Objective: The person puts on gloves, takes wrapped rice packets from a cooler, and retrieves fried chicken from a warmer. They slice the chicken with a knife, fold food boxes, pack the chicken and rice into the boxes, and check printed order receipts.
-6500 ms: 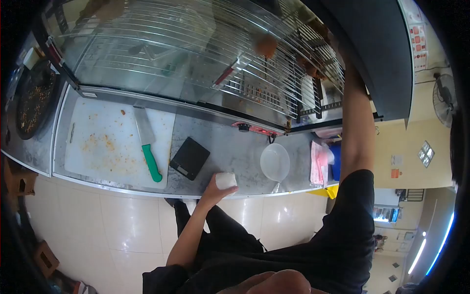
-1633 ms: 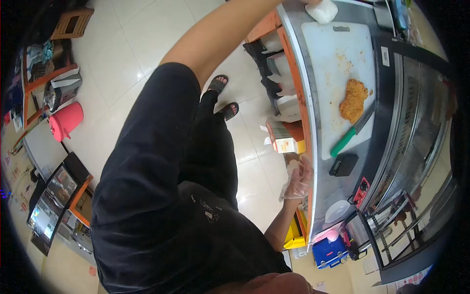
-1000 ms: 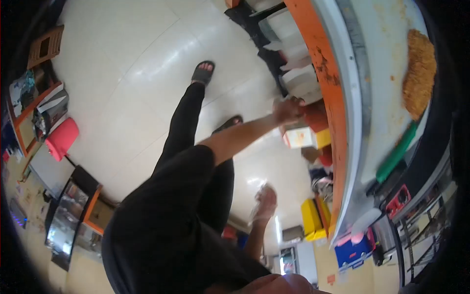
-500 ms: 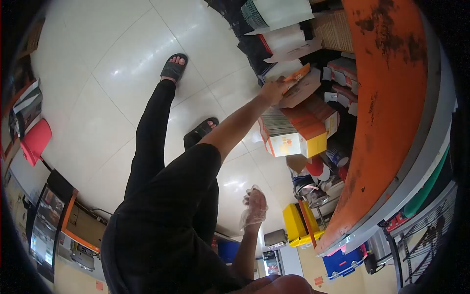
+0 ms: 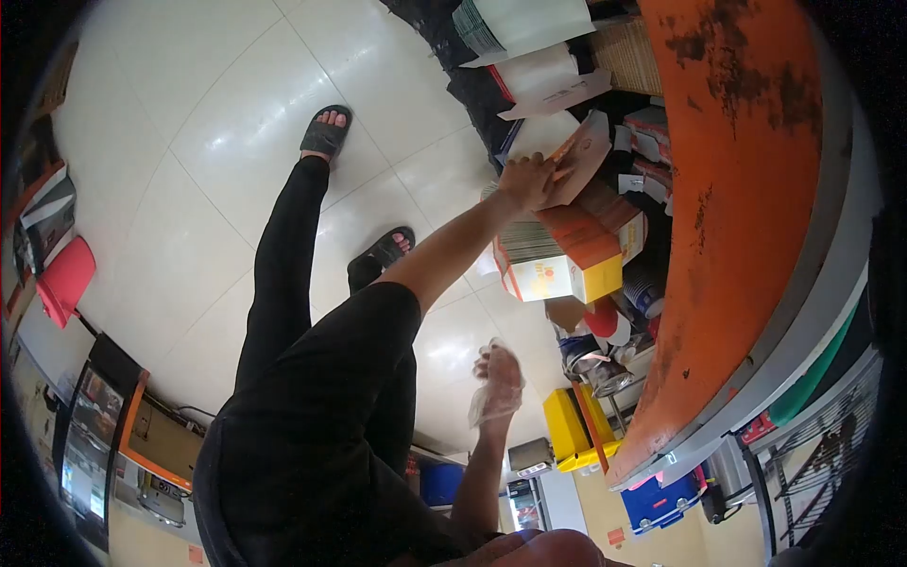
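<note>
Carton (image 5: pixel 588 159): flat, orange and brown, between 1 and 2 o'clock, at the top edge of the bundle beside the counter's orange front (image 5: pixel 746 189).
Left hand (image 5: pixel 527 180): yours, bare, at 1 o'clock, fingers clamped on the near edge of that carton.
Right hand (image 5: pixel 499 378): yours, in a clear plastic glove, at 5 o'clock, raised over the tiled floor (image 5: pixel 283 123), well apart from the cartons; you have its fingers loosely bent and slightly apart.
Bundle of flattened cartons (image 5: pixel 531 244): at 2 o'clock, just below your left hand, many thin edges packed side by side, with printed white, yellow and orange panels facing you.
Nested cups (image 5: pixel 646 295): at 3 o'clock, stacked one inside another, right of the yellow panel.
Metal container (image 5: pixel 612 380): at 4 o'clock, on the shelf below the cups; its contents are too small to tell.
Yellow bin (image 5: pixel 565 423): between 4 and 5 o'clock; you cannot see into it.
Blue box (image 5: pixel 661 501): between 4 and 5 o'clock, farther out than the bin; contents hidden.
Woven basket (image 5: pixel 627 59): at 1 o'clock, near white paper packaging (image 5: pixel 553 26).
</note>
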{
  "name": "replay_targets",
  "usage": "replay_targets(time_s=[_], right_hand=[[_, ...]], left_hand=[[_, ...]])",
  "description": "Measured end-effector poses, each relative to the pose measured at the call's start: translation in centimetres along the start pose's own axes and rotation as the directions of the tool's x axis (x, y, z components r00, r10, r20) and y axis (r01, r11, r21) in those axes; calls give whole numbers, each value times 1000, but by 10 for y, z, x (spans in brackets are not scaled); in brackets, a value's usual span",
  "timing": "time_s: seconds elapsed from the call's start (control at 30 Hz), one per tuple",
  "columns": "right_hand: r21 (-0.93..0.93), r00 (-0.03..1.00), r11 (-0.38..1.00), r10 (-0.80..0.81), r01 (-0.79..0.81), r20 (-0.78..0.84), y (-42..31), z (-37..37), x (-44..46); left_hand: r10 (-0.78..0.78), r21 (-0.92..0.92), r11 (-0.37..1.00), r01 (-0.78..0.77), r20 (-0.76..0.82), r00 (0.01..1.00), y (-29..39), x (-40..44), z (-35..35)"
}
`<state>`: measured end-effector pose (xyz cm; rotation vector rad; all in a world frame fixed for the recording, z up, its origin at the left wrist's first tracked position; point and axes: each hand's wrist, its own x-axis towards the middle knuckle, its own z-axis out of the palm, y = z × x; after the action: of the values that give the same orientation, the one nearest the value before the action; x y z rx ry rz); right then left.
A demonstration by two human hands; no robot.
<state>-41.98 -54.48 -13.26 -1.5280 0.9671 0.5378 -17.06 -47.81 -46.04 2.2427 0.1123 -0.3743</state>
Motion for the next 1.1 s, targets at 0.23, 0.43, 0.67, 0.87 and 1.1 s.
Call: replay_targets(time_s=[0.23,0.43,0.67,0.87,1.1], right_hand=[[-617,611,364,-751,698,248,-78,66,186],[-948,784,-290,-556,129,277,-82,92,335],[-970,827,-21,-518,243,218,-69,118,336],[-944,804,207,-588,258,91,-75,131,328],[-631,743,654,-645,418,-177,-93,137,304]], left_hand=[[-55,-10,998,56,85,995,-36,-8,-33],[-90,2,996,90,132,987,-21,-18,-80],[212,114,959,-258,309,927,-5,-13,-103],[366,-31,931,-365,60,929,22,-12,-118],[450,-355,832,-428,-20,893,88,-70,-240]])
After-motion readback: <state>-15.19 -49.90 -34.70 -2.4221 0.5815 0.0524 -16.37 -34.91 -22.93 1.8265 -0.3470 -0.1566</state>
